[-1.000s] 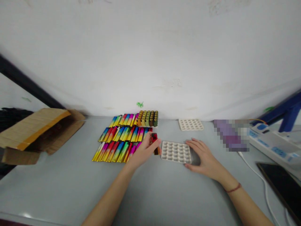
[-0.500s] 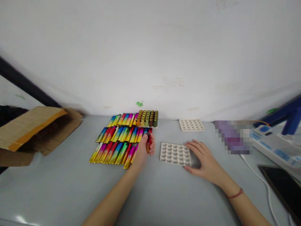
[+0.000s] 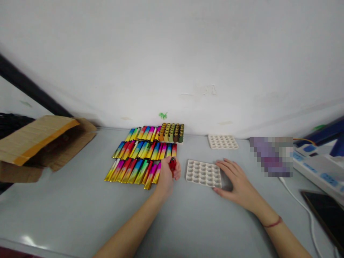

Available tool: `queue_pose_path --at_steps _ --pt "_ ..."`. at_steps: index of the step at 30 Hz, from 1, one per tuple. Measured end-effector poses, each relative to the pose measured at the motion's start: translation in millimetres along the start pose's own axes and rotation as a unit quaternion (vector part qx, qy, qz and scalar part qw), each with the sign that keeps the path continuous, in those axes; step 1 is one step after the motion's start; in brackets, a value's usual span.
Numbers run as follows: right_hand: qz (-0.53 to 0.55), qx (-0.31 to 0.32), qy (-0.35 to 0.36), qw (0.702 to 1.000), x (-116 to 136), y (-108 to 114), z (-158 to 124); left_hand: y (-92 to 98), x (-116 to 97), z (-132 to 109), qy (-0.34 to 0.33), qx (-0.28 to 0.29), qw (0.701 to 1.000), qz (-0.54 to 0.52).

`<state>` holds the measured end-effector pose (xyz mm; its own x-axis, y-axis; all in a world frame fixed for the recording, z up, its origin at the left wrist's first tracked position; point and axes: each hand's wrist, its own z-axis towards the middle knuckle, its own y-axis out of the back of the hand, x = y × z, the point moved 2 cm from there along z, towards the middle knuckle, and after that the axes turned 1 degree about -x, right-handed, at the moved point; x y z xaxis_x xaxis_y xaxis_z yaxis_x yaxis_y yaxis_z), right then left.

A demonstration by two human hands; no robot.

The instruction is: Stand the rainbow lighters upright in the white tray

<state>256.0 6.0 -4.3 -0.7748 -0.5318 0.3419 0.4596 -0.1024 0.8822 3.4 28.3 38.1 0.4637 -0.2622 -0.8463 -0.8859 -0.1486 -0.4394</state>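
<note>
My left hand [image 3: 168, 173] is closed around a red lighter [image 3: 172, 164] with a dark top, held upright just beside the laid-out lighters. Rows of shiny rainbow-coloured lighters [image 3: 137, 170] lie on the table to the left of it. Behind, a block of upright lighters [image 3: 171, 132] stands packed together on a pale base. My right hand [image 3: 236, 182] spans the right end of a white tray with round hollows [image 3: 203, 173], thumb at the near corner and fingers at the far one. No lighters show in that tray.
A second white hollowed tray [image 3: 223, 142] lies near the wall. An open cardboard box [image 3: 45, 139] sits at the left. On the right are a blurred purple item [image 3: 268, 156], a white power strip [image 3: 319, 166], a white cable [image 3: 298, 204] and a dark phone [image 3: 322, 211].
My left hand has moved slightly right with the lighter, away from the rows and toward the tray. My right hand stays at the tray's end. The whole view has shifted a little.
</note>
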Motion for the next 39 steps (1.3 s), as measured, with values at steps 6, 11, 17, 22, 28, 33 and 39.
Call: queue_pose_path --at_steps 6,11,17,22,28,33,39 --pt "0.003 -0.002 0.0 1.0 -0.1 0.4 0.4 -1.4 -1.4 -1.2 0.009 -0.018 1.0 -0.016" --pt "0.0 0.003 0.002 1.0 -0.8 -0.9 0.5 -2.1 0.0 -2.2 0.007 -0.034 0.999 -0.018" --pt "-0.003 0.003 -0.004 1.0 0.7 -0.1 1.0 -1.4 1.2 -1.7 0.021 -0.036 0.999 -0.022" --pt "-0.002 0.004 -0.001 1.0 0.9 0.3 1.2 -1.6 1.1 -1.9 0.025 -0.017 1.0 -0.007" --pt "0.0 0.002 -0.005 1.0 2.6 0.0 2.1 -3.4 3.9 -0.4 0.01 0.007 1.0 0.022" --pt "-0.007 0.004 -0.016 1.0 8.0 2.2 4.6 -7.5 1.1 -2.0 -0.101 0.081 0.986 0.104" --pt "0.0 0.004 -0.023 1.0 8.9 2.4 7.0 -29.8 3.9 7.3 -0.157 0.153 0.951 0.22"
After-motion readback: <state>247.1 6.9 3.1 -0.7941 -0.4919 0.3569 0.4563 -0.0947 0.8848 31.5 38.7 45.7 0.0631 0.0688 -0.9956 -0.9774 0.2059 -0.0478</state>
